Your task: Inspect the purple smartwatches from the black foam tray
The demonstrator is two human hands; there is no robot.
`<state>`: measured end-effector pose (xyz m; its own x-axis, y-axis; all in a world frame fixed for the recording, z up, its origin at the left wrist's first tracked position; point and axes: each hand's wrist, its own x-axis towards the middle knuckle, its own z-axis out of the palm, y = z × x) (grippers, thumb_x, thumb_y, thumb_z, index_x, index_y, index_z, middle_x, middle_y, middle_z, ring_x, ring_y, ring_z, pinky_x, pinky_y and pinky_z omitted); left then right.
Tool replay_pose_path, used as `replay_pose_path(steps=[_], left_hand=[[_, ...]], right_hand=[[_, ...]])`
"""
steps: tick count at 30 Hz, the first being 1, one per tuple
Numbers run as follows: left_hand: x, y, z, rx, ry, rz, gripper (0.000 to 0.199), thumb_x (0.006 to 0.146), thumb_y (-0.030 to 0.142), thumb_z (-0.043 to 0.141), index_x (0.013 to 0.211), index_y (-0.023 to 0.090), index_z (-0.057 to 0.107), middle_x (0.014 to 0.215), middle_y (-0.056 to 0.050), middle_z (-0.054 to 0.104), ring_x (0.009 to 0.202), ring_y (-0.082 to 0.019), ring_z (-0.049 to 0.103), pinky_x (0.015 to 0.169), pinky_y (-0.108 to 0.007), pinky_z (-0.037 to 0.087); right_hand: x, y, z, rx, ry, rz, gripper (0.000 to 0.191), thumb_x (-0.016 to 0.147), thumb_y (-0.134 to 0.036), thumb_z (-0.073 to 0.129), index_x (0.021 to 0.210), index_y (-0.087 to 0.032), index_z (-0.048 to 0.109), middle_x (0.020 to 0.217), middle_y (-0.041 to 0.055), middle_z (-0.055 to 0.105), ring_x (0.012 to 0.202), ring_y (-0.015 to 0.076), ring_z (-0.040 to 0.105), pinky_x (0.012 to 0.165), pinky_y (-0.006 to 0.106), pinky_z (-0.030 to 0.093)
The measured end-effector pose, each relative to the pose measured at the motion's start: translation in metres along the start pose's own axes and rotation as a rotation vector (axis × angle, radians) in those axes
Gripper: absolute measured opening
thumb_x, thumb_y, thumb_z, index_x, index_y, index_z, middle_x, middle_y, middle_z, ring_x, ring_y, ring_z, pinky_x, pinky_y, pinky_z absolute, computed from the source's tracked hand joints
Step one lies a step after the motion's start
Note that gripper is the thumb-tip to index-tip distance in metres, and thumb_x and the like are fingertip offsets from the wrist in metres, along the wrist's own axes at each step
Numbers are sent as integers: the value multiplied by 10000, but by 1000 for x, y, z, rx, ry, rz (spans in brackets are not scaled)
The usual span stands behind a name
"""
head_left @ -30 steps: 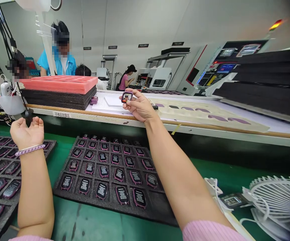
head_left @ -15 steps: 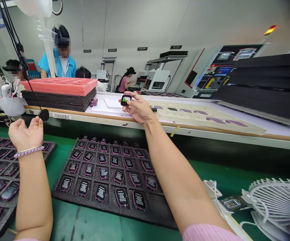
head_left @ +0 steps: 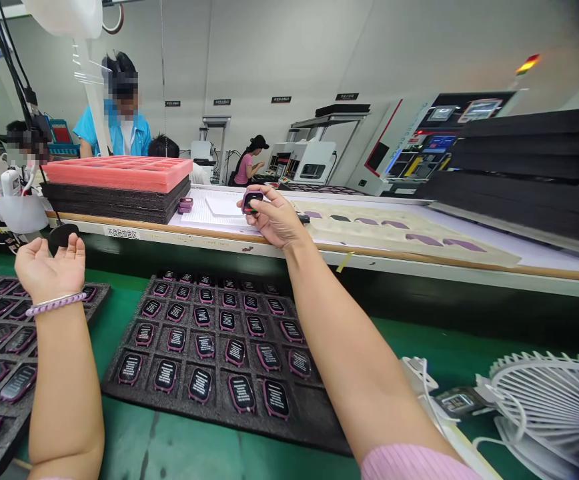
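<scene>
A small purple-framed watch body is held in my right hand, raised in front of the shelf edge, with the thumb over its screen. That screen is mostly dark. My left hand is palm up with fingers curled upward and apart, holding nothing, close to a round black disc on a cable. Below, a black foam tray holds rows of purple watch bodies showing white text, with a bare slot at its near right. A second foam tray of watches lies at the left.
On the shelf stand pink foam over black foam, a white cup, paper, a pale sheet with purple pieces, and black stacks at right. A white fan sits lower right. People work behind.
The watch's screen has gone from showing green to mostly dark. The black disc appears farther left, behind my left fingers. My hands have barely moved.
</scene>
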<state>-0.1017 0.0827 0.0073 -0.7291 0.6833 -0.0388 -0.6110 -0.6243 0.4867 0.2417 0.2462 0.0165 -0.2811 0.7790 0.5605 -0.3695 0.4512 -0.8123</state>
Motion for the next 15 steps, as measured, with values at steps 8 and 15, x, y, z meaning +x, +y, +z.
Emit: replay_pose_path(steps=[8, 15], left_hand=[[2, 0, -1, -24, 4, 8, 546, 870, 248, 422, 1402, 173, 325, 1230, -117, 415, 965, -132, 614, 731, -242, 584], [2, 3, -4, -21, -16, 13, 587, 880, 233, 406, 1448, 162, 280, 1288, -149, 397, 1100, -175, 600, 755, -230, 581]], right_hand=[[1, -1, -3, 56, -16, 45, 598, 537, -134, 784, 1096, -224, 589, 843, 2, 657, 663, 121, 535, 566, 196, 445], [1, 0, 1, 37, 30, 12, 529, 579, -256, 835, 1048, -227, 592, 802, 16, 650, 812, 180, 605, 517, 190, 403]])
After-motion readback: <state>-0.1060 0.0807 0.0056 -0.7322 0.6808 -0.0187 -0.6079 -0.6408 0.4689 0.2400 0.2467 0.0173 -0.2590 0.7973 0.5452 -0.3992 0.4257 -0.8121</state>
